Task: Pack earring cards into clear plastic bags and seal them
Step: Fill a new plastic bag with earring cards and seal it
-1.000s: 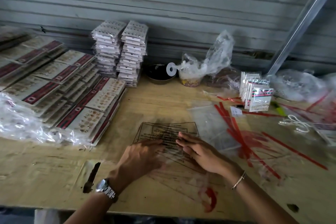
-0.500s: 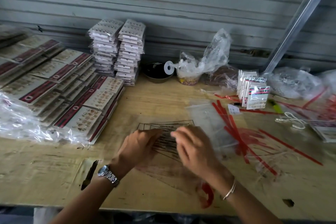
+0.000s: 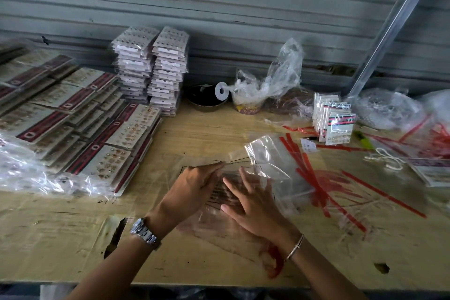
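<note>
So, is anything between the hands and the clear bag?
Nothing visible does: the left hand and right hand both rest directly on the clear bag, fingers straight.

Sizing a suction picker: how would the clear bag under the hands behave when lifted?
Probably floppy: the clear plastic bag creases and bows up at its far end. Likely light and slippery, being thin glossy film.

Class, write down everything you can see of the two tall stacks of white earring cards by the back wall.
The left stack and the right stack stand close together on the wooden table before the grey ribbed wall. Each is a pile of white cards in glossy clear sleeves, with rows of small studs on the top card. Both piles are slightly uneven.
</note>
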The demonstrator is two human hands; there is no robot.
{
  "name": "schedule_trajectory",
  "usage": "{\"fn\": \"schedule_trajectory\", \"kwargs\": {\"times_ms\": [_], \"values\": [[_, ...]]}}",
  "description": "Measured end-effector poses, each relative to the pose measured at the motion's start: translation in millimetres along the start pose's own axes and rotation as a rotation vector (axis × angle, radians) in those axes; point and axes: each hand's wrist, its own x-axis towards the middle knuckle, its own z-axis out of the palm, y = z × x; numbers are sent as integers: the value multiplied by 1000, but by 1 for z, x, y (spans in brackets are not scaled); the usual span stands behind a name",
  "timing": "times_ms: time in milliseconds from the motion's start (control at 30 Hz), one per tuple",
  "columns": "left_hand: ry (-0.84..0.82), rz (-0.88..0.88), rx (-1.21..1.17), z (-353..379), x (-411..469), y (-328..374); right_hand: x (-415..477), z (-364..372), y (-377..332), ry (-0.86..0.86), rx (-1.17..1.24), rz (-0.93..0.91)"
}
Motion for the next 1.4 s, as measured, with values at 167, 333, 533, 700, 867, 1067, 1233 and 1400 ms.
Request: {"fn": "schedule_trajectory", "kwargs": {"times_ms": [167, 333, 533, 700, 867, 1067, 1233, 1400], "values": [[-46, -67, 6, 5, 3, 4, -1, 2, 4, -47, 69, -27], [-58, -34, 139, 11, 7, 3, -7, -21, 4, 108, 257, -125], [-69, -8, 245, 16, 5, -1, -14, -59, 33, 727, 457, -343], [-76, -23, 235, 13, 2, 7, 7, -83, 97, 904, 303, -41], [3, -81, 254, 12, -3, 16, 48, -106, 176, 800, 127, 299], [-50, 18, 303, 11, -8, 15, 81, -125, 239, 560, -1, 505], [-42, 117, 380, 7, -6, 12, 95, -132, 251, 478, -50, 627], [-93, 186, 381, 1, -9, 13, 92, -134, 255, 500, -131, 659]]}}
